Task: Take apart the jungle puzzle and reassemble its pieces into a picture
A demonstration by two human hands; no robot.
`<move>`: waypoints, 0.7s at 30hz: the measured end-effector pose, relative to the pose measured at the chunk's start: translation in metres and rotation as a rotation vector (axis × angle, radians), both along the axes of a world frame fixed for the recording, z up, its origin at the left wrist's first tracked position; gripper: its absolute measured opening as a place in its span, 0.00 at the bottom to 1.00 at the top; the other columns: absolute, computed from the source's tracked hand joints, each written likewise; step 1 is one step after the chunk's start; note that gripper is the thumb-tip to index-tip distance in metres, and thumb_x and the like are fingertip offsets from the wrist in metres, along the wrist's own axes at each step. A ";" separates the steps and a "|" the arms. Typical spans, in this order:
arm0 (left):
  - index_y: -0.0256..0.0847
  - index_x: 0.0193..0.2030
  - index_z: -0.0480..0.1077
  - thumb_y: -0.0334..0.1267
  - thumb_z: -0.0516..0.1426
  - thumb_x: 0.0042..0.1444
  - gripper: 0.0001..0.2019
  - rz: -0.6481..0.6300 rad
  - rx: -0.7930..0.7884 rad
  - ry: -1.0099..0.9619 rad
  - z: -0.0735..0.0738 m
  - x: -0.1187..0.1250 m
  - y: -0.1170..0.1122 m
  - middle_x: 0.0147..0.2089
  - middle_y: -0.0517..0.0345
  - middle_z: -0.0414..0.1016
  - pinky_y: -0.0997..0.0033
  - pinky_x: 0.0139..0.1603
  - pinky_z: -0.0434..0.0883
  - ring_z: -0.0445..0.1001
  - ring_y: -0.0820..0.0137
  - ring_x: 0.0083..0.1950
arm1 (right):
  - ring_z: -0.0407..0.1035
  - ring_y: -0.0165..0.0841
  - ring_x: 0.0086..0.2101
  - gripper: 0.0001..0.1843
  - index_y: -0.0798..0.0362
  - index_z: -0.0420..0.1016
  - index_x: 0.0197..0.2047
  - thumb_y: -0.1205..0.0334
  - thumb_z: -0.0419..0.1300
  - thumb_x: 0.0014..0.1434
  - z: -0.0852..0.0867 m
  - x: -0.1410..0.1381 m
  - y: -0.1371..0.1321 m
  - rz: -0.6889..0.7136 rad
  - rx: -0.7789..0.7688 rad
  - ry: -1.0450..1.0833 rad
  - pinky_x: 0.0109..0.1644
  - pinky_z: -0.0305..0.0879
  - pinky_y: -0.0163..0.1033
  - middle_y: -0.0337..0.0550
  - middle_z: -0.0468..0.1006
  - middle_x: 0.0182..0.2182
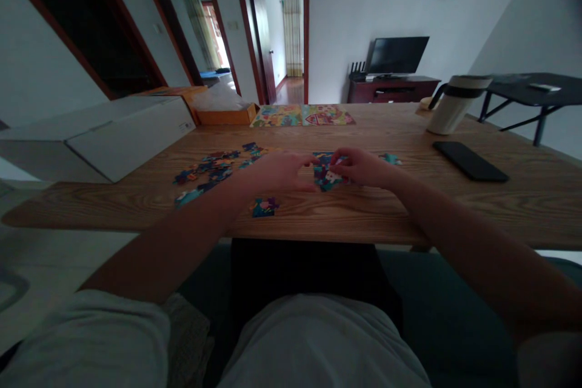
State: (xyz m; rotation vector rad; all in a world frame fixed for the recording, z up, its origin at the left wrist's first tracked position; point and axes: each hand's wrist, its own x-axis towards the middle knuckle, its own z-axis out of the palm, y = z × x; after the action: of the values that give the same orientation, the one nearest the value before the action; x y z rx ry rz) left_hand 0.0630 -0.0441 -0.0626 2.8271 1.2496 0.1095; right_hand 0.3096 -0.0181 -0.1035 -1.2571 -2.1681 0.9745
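Note:
My left hand (277,171) and my right hand (359,167) meet over a small cluster of joined puzzle pieces (325,177) on the wooden table (409,206). Both hands have their fingers curled and pinched onto the cluster's edges. Loose colourful puzzle pieces (213,170) lie scattered to the left of my left hand. A single piece (264,207) sits near the table's front edge, below my left hand. Another small piece (391,159) lies just right of my right hand.
A white cardboard box (104,133) stands at the left, an orange box (222,110) behind it. Two finished picture boards (302,115) lie at the far edge. A white jug (454,103) and a black phone (470,161) are at the right.

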 end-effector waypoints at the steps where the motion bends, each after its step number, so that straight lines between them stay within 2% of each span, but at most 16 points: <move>1: 0.46 0.65 0.69 0.59 0.60 0.58 0.32 -0.018 -0.002 0.016 -0.002 0.008 0.000 0.61 0.51 0.76 0.60 0.58 0.67 0.74 0.54 0.59 | 0.69 0.30 0.24 0.12 0.51 0.73 0.43 0.51 0.61 0.64 -0.001 0.000 0.001 0.017 0.017 -0.024 0.25 0.61 0.33 0.40 0.80 0.27; 4: 0.46 0.61 0.73 0.60 0.61 0.57 0.30 -0.044 -0.011 0.072 -0.010 0.024 0.002 0.59 0.50 0.76 0.59 0.57 0.67 0.75 0.53 0.57 | 0.71 0.31 0.26 0.10 0.52 0.72 0.46 0.56 0.60 0.64 0.000 0.009 0.007 -0.032 0.106 -0.065 0.29 0.63 0.34 0.43 0.82 0.32; 9: 0.42 0.60 0.73 0.59 0.59 0.59 0.29 -0.070 0.015 0.046 -0.026 0.029 0.010 0.59 0.47 0.75 0.61 0.58 0.66 0.73 0.55 0.59 | 0.72 0.33 0.29 0.12 0.53 0.74 0.49 0.60 0.60 0.62 0.008 0.032 0.020 -0.223 0.301 -0.202 0.31 0.63 0.36 0.45 0.82 0.33; 15: 0.37 0.57 0.76 0.53 0.58 0.63 0.24 -0.126 0.025 -0.031 -0.036 0.032 0.011 0.53 0.44 0.77 0.60 0.59 0.66 0.75 0.56 0.56 | 0.73 0.36 0.31 0.11 0.52 0.76 0.47 0.59 0.61 0.62 0.009 0.034 0.021 -0.210 0.324 -0.292 0.36 0.64 0.39 0.46 0.81 0.35; 21: 0.42 0.55 0.78 0.49 0.60 0.61 0.20 -0.162 -0.002 -0.038 -0.032 0.021 0.004 0.51 0.49 0.77 0.63 0.56 0.68 0.75 0.59 0.54 | 0.73 0.35 0.31 0.11 0.52 0.78 0.48 0.58 0.62 0.63 0.007 0.032 0.020 -0.189 0.327 -0.348 0.36 0.63 0.38 0.45 0.82 0.35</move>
State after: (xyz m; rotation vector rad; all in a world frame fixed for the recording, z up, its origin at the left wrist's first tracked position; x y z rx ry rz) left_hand 0.0841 -0.0399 -0.0949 2.8962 1.0082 0.1543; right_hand 0.3420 0.0020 -0.0963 -1.5151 -2.2874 0.3243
